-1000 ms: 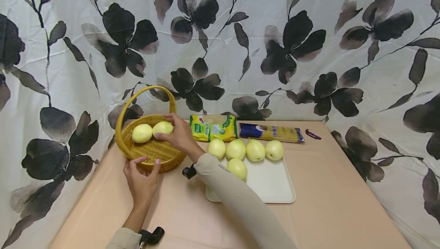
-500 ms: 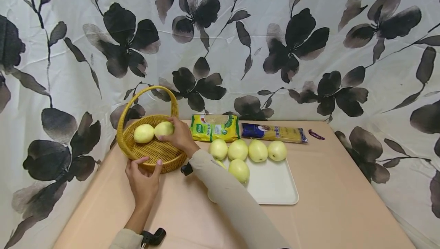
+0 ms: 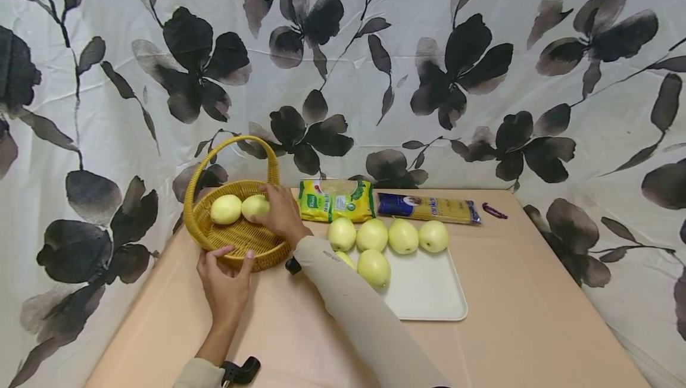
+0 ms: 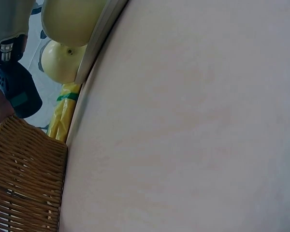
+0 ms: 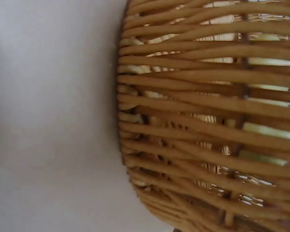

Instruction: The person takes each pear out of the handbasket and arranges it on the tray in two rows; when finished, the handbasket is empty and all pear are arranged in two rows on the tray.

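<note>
In the head view a yellow wicker basket (image 3: 268, 255) with a tall handle stands at the left of the table. Two pale yellow-green apples sit inside: a left apple (image 3: 225, 209) and a right apple (image 3: 254, 205). My right hand (image 3: 282, 212) reaches over the basket's right side and holds the right apple, covering its right part. At the front, my left hand (image 3: 225, 281) holds the basket, its index finger and thumb at the rim. Woven basket wall (image 5: 208, 106) fills much of the right wrist view; the left wrist view shows the basket's side (image 4: 26, 174).
Right of the basket is a white tray (image 3: 429, 293) with several more apples (image 3: 373, 268), one partly under the right sleeve (image 3: 354, 299). Behind lie a yellow-green packet (image 3: 336, 200), a blue-and-yellow pasta packet (image 3: 429, 207) and a small purple-red object (image 3: 494, 210). A floral cloth hangs behind.
The right hand and its apple have sunk slightly lower in the basket. The right sleeve has shifted, baring part of another apple on the tray. The left hand stays at the basket's rim.
</note>
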{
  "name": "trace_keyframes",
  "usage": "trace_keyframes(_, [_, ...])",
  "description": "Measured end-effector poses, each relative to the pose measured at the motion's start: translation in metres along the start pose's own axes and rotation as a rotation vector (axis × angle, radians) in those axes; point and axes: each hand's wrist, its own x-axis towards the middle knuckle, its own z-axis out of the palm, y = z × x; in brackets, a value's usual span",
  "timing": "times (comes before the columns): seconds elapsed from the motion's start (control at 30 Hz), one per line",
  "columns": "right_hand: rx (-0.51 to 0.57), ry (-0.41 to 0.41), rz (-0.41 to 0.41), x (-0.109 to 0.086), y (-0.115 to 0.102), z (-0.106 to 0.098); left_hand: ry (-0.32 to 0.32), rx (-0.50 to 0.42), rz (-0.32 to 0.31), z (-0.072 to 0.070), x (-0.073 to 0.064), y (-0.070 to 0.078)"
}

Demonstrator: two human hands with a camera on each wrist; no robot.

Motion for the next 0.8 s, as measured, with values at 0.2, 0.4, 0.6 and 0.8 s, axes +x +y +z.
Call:
trace_keyframes(0.2, [-0.042,-0.053,-0.068,-0.0012,-0.0002,0.0007,0.011,0.018,0.015,-0.002,0.0,0.0003])
trace_keyframes(0.4, [-0.146,-0.123,-0.1,-0.0017,0.0024,0.0033,-0.001,0.009,0.009,0.0002,-0.0016,-0.001])
trace_keyframes(0.6, [-0.112,-0.107,-0.098,-0.0012,0.0011,0.0028,0.003,0.024,0.016,-0.0003,-0.0007,0.0004])
trace_keyframes(0.8, [-0.091,-0.142,-0.131,-0.0029,0.0005,0.0003,0.007,0.029,0.015,0.0,-0.0004,-0.0007])
